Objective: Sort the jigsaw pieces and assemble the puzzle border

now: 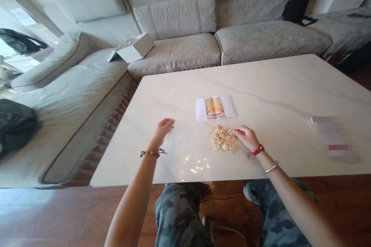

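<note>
Head view puts the person's camouflage trousers (pixel 179 212) nearest to me, over a reddish-brown wooden floor (pixel 58 216). Past them I have the near edge of a pale, marbled table (pixel 275 100), with bright spots of reflected light on its surface. On the right wrist I make out a silver bangle (pixel 271 167) and a red cord bracelet (pixel 256 151); a beaded bracelet (pixel 150 154) circles the left wrist.

Farther in, a heap of small jigsaw pieces (pixel 222 139) lies on the table between the two hands, closer to the right. The right hand (pixel 247 136) is at the heap's right side, thumb and fingers drawn close together; I cannot tell whether they pinch a piece. The left hand (pixel 164 126) is well apart from the heap, to its left, fingers loosely curled; I cannot tell whether it holds anything. A pixelated object (pixel 334 139) lies toward the table's right end.

Just beyond the pieces I see a creased sheet (pixel 215 108) printed with yellow figures. Farthest, a grey sofa (pixel 188 48) bears a white box (pixel 138 48) on the left and a black bag (pixel 298 2) on the right.
</note>
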`<state>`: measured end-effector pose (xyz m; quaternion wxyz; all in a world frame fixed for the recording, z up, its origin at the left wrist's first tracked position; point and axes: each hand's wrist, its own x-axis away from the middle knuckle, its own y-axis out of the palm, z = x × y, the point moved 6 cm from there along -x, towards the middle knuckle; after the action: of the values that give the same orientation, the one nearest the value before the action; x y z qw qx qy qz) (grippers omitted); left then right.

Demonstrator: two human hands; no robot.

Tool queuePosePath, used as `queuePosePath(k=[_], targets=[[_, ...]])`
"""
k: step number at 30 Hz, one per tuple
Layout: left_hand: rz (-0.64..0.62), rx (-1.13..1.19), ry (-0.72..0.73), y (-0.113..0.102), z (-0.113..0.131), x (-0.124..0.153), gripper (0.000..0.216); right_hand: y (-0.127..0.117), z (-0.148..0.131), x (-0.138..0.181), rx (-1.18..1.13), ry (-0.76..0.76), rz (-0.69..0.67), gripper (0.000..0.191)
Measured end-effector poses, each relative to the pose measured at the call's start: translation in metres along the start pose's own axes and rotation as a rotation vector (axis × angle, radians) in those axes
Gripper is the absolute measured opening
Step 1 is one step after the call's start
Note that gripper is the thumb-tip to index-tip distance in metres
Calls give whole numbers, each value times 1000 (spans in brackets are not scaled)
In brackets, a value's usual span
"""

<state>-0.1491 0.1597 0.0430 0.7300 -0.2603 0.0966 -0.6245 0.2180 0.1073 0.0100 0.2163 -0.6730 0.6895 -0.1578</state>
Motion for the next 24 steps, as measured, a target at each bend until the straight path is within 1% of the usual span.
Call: queuePosePath(k=[2, 3, 4, 5, 7, 9, 13, 16, 18, 21, 24], targets=[[-85, 74, 54, 28, 23, 14, 38, 9, -23, -10, -70, -42, -102, 32], [-153, 161, 101, 44, 36, 21, 36, 13, -36, -17, -91, -74, -147, 33], [-218, 224, 152, 59, 50, 27, 33, 15, -50, -23, -95, -112, -169, 33], [-257, 260, 203, 72, 63, 33, 30, 16, -63, -29, -86, -156, -185, 33], [-278, 293, 308, 92, 85, 42, 25, 16, -83, -40, -45, -212, -200, 32], [-274, 291, 372, 105, 98, 48, 22, 14, -96, -47, -40, -247, -240, 32], [-219, 298, 404, 117, 104, 53, 18, 11, -105, -56, -58, -291, -337, 33], [-222, 312, 414, 123, 104, 54, 15, 11, -109, -62, 73, -329, -319, 21], [-201, 288, 410, 125, 104, 54, 13, 12, -115, -65, 127, -395, -300, 12], [-180, 240, 397, 126, 103, 53, 12, 17, -122, -65, 145, -482, -293, 10], [-165, 233, 389, 126, 102, 53, 13, 22, -122, -63, 151, -493, -307, 10]])
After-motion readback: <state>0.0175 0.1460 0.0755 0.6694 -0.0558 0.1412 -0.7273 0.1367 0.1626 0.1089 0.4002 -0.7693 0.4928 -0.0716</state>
